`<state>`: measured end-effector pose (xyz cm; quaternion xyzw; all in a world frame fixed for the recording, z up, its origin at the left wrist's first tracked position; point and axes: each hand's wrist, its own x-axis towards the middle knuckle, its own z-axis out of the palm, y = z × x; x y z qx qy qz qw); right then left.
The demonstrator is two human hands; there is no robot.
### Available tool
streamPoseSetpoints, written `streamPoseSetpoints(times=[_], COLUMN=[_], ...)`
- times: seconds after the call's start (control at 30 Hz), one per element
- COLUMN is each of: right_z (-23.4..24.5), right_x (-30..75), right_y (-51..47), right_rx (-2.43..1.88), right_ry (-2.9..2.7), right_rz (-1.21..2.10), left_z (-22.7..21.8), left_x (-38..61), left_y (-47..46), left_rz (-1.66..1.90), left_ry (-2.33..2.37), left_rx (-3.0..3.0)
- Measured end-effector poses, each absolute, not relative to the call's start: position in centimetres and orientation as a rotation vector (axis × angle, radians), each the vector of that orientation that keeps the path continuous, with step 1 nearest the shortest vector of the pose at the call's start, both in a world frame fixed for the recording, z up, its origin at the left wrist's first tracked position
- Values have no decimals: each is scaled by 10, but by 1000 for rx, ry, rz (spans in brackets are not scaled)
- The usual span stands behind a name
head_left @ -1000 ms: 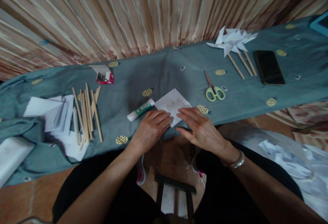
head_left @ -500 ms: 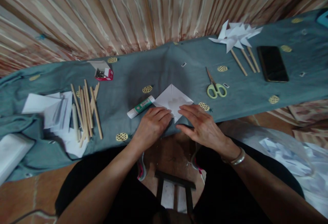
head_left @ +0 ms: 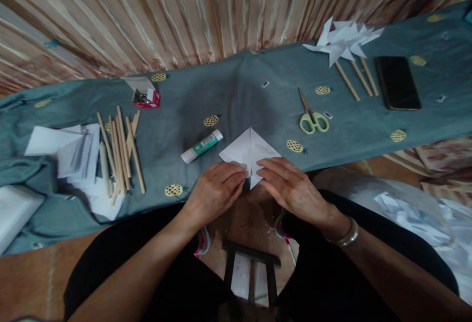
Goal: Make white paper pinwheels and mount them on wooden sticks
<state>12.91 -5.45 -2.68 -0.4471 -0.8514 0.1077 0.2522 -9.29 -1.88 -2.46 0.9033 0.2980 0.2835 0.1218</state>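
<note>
A square of white paper (head_left: 248,146), turned corner-up and creased down its middle, lies at the table's near edge. My left hand (head_left: 221,184) grips its lower left side, fingers pressed together on the paper. On the lower right side, my right hand (head_left: 285,180) holds the same paper, fingers bent over it and thumb hidden beneath. The paper's bottom corner pokes out between the two hands, past the edge. A glue stick (head_left: 202,146) with a green label lies just left of the paper. Scissors (head_left: 310,115) with light green handles rest to the right.
Wooden sticks (head_left: 121,152) and white paper sheets (head_left: 73,152) lie at left, below an open red box of pins (head_left: 146,97). Paper pinwheels (head_left: 344,42) on sticks and a phone (head_left: 397,82) sit at far right. A plastic bag of white paper pieces (head_left: 409,219) stands lower right.
The paper has shifted slightly toward me, its bottom corner now overhanging the edge. My right hand's fingers and thumb have closed from a spread position onto the paper. The view has tilted slightly.
</note>
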Motion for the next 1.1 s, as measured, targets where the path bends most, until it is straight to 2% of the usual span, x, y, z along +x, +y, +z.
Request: streamPoseSetpoints(times=[0.23,0.9,1.1], right_z=[-24,-21,-15], right_x=[126,121,120], right_y=[-49,-48,-45], right_rx=[-1268,-1529,-1405], right_ry=[-2061,-1858,-1981], right_rz=[496,542,466], left_z=[-21,-20,-23], left_x=[-89,-81,-78], left_y=[-19,-23,-26], left_rz=[780,814,806], left_ry=[861,840,826], left_rx=[2665,2630,2595])
